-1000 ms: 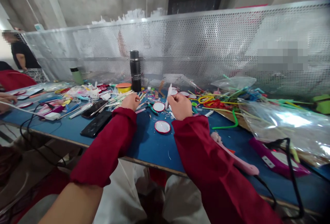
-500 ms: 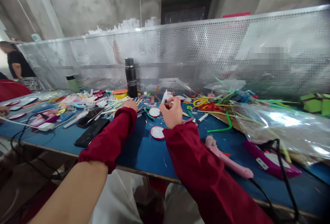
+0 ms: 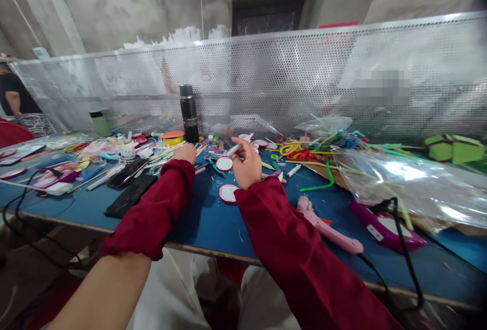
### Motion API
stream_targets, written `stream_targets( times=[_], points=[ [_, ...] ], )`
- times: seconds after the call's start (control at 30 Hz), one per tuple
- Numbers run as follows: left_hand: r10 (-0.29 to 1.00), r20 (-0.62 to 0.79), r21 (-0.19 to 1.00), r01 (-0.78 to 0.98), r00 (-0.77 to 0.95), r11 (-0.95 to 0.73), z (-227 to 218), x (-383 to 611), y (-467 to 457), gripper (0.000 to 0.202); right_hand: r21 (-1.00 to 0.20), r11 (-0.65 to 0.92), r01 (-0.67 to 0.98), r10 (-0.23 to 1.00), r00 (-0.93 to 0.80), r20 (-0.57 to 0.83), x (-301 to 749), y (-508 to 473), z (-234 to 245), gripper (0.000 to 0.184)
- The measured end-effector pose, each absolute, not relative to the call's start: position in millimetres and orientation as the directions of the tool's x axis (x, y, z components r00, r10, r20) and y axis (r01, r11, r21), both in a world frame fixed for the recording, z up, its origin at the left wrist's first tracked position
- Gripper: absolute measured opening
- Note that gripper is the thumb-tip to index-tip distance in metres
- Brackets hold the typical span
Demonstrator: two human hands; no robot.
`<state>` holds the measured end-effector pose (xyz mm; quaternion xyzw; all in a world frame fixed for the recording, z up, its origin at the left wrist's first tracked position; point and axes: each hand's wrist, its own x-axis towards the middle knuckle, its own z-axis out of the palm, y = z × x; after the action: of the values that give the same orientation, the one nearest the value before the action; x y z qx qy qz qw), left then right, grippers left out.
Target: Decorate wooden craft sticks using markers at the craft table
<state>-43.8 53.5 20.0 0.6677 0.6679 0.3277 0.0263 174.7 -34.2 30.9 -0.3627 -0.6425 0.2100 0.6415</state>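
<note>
My right hand [image 3: 247, 164] is closed around a white marker-like pen [image 3: 233, 150], which points to the left above a white round disc with a red rim [image 3: 224, 163]. A second red-rimmed disc [image 3: 228, 193] lies nearer to me, just below the right wrist. To the left, my left hand [image 3: 185, 153] is curled beside a heap of thin pale sticks [image 3: 162, 155]. Its fingertips face away, so whatever they hold is hidden. Dark green-handled pliers [image 3: 216, 168] lie between the two hands.
A black bottle [image 3: 189, 114] stands behind the left hand. A pink corded tool [image 3: 331, 231] and a purple device [image 3: 386, 228] lie at right, near clear plastic bags [image 3: 403, 183]. Two phones [image 3: 131, 195] lie at left. A perforated metal screen [image 3: 266, 81] closes off the back.
The pen in my right hand has tipped from nearly upright to lying leftward, and the fingers have shifted on it. My left hand stays by the sticks. The view has turned slightly right.
</note>
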Motion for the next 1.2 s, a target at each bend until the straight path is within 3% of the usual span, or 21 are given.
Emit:
stream_targets(
  times=[0.13,0.2,0.27,0.33,0.5,0.67,0.73,0.83,0.9,1.0,1.1,1.2],
  points=[
    [0.913,0.394,0.612,0.771,-0.107,-0.174,39,-22,33,0.029,-0.720,0.673,0.170,0.699,0.171,0.694,176,-31,30,0.019],
    [0.930,0.365,0.689,0.682,-0.034,-0.246,43,-2,18,0.027,-0.716,0.684,0.139,0.693,0.183,0.697,178,-28,29,0.017],
    [0.961,0.259,0.893,0.355,0.094,-0.275,43,19,2,0.020,-0.721,0.677,0.148,0.698,0.183,0.692,180,-24,26,0.017],
    [0.963,0.216,0.955,0.171,0.163,-0.244,42,35,-14,0.014,-0.753,0.634,0.178,0.725,0.202,0.658,180,-21,22,0.019],
    [0.946,0.278,0.915,0.254,0.165,-0.313,32,45,-40,0.029,-0.817,0.576,-0.033,0.801,0.220,0.556,174,-9,11,0.033],
    [0.940,0.218,0.875,0.374,0.263,-0.307,13,25,-54,0.027,-0.767,0.616,-0.179,0.751,0.428,0.503,188,14,14,0.039],
    [0.933,0.222,0.824,0.458,0.283,-0.335,11,14,-55,0.028,-0.760,0.620,-0.196,0.752,0.427,0.503,193,19,16,0.040],
    [0.930,0.360,0.747,0.574,0.072,-0.334,19,5,-49,0.040,-0.767,0.623,-0.155,0.767,0.316,0.559,190,18,14,0.037],
    [0.899,0.438,0.728,0.578,0.021,-0.368,25,10,-42,0.041,-0.775,0.623,-0.107,0.773,0.239,0.588,182,13,9,0.034],
    [0.887,0.446,0.779,0.438,0.116,-0.449,27,33,-34,0.034,-0.777,0.627,-0.053,0.771,0.185,0.609,174,7,2,0.031],
    [0.946,0.285,0.944,0.127,0.153,-0.305,21,60,-32,0.030,-0.764,0.645,0.012,0.747,0.200,0.634,175,6,0,0.031],
    [0.945,0.299,0.954,-0.079,0.130,-0.290,13,72,-34,0.030,-0.748,0.662,0.053,0.716,0.254,0.651,179,5,5,0.031]
  ],
)
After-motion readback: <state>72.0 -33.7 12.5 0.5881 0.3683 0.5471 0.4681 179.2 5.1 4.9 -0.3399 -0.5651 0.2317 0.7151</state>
